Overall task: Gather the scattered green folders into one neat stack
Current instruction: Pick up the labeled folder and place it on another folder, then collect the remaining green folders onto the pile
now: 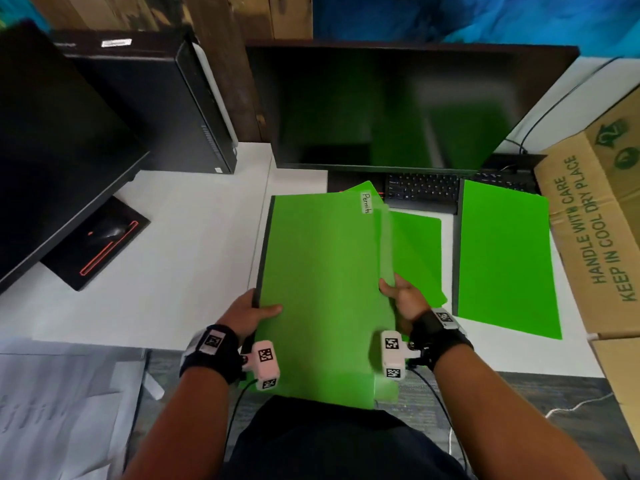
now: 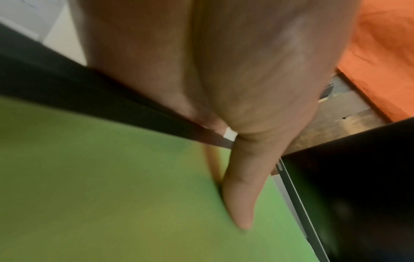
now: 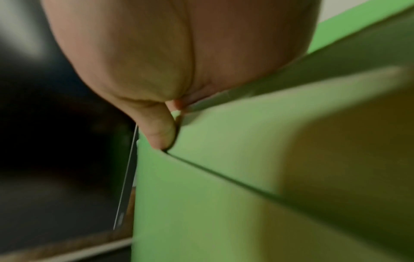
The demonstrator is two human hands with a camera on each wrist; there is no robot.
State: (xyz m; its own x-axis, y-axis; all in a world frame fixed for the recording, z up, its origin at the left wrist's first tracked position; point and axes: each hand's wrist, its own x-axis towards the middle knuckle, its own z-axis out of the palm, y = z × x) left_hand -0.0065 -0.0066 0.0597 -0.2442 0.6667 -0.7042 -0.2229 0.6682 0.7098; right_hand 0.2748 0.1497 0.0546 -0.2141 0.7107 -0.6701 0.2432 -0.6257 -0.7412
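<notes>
Two monitors (image 1: 408, 105), white desk (image 1: 194, 237), cardboard box (image 1: 595, 230)

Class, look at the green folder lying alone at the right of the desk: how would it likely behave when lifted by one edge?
The lone folder lies thin and flat, so it probably sags and weighs little. Its smooth face looks slippery; it may slide first.

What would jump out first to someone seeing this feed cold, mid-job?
Bright green dominates: a bundle of green folders held at desk centre, the left hand gripping its dark left edge and the right hand its right edge. A lone green folder lies flat to the right, beside a cardboard box. Behind them stands a dark monitor mirroring the green.
</notes>
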